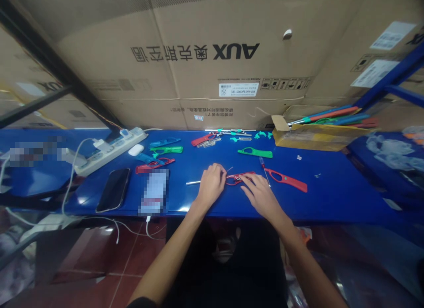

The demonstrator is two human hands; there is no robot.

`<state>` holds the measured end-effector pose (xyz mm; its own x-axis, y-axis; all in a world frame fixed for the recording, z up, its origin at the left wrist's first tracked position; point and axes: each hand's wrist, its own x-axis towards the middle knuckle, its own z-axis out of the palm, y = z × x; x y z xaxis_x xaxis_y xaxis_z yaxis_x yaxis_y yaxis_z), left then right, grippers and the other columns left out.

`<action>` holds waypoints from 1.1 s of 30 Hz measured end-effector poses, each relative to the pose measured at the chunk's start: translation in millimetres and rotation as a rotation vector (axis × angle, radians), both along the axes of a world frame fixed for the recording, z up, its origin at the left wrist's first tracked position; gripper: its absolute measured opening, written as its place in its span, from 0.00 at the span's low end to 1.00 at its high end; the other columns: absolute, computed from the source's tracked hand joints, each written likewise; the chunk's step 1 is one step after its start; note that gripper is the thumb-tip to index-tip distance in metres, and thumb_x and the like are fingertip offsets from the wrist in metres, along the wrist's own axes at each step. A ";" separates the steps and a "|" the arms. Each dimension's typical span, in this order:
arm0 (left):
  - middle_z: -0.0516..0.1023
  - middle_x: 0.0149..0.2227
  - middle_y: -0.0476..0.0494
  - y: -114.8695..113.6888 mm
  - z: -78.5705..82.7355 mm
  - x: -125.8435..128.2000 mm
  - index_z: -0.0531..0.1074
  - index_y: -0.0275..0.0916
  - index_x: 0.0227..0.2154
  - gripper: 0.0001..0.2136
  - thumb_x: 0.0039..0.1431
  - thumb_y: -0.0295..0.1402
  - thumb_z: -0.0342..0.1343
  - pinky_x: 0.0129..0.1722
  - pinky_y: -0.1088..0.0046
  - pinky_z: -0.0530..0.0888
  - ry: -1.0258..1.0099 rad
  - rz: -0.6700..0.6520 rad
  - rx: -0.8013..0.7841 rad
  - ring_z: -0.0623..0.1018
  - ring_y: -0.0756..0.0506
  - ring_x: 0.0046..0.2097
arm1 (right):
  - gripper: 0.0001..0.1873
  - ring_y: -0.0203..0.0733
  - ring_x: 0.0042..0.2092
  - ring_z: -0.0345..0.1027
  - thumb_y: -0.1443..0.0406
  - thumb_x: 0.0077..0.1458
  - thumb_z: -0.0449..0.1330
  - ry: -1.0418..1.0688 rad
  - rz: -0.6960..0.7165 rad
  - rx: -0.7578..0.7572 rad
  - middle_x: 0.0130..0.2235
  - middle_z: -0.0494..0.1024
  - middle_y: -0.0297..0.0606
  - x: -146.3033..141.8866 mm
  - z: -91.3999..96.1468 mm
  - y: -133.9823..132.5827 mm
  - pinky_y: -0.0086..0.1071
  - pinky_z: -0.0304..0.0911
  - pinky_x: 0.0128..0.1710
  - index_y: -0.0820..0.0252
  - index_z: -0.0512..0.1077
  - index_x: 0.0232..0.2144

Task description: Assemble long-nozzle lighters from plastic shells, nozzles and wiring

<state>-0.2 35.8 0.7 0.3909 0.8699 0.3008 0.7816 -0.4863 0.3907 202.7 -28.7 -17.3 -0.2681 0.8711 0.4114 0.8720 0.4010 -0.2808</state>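
My left hand (212, 182) is closed around the left part of a red lighter casing (248, 173), fingers pinched near a thin wire. From under that hand a metal tube (193, 182) sticks out to the left. My right hand (260, 191) presses its fingertips on the casing's right part; whitish wires show inside the casing between the hands. Just beyond the right hand lies a thin rod with a clear reddish end (262, 161). Another red casing half (291, 182) rests to its right. A green casing half (256, 152) is farther back.
Blue, green and red casings (167, 150) lie left, near two phones (114, 189) and a white power strip (111, 151). Small clear and green parts (208, 143) sit at the back. An open carton (314, 138) holds several long lighters. Large cardboard (198, 78) stands behind.
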 end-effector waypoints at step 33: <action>0.81 0.43 0.48 -2.1 0.4 -2.6 0.74 0.43 0.41 0.06 0.70 0.36 0.53 0.44 0.65 0.65 0.003 -0.168 0.014 0.76 0.44 0.45 | 0.22 0.49 0.52 0.71 0.68 0.68 0.52 -0.021 0.129 0.056 0.55 0.79 0.43 -1.1 -6.4 1.0 0.48 0.68 0.53 0.53 0.70 0.61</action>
<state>-2.7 33.6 1.2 0.5318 0.7878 0.3108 0.6898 -0.6158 0.3808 201.6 -27.6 -23.7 -0.3852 0.8047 0.4517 0.8176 0.5245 -0.2373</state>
